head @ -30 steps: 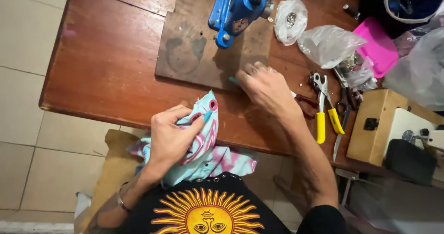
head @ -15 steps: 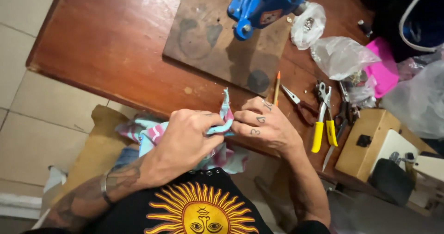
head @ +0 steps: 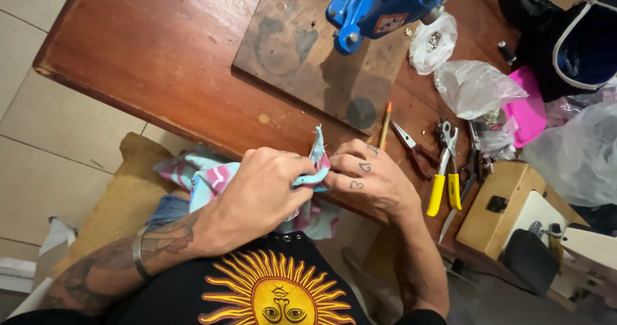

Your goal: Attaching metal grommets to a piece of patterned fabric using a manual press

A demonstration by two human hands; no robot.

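Reddish wood of the counter (head: 160,61) fills the upper view, with pale floor tiles beyond its left edge. At its near edge, over the person's lap, lies the tie-dyed cloth (head: 205,174), pink, light blue and white, with one pinched corner standing up between the two hands. The left hand (head: 260,193) is curled tight around a bunch of the cloth; the right hand (head: 369,177) pinches the same corner from the other side, fingers narrow, so the hands nearly touch. A second ago the right hand was stretched out over the counter toward the tools while the left alone gripped the cloth; half a second ago it had come back to the fabric, and now both hands sit closer together on the corner. Just beyond the right hand lies one orange pencil (head: 385,124). To its right I count one pair of yellow-handled pliers (head: 445,185), one red-handled pair (head: 416,150) and darker tools that overlap too much to count. One dark wooden board (head: 302,49) carries one blue press (head: 379,7), cut off at the top edge. Three clear plastic bags (head: 475,87) lie near one pink pouch (head: 527,110). Much of the cloth is hidden beneath the left hand and forearm.
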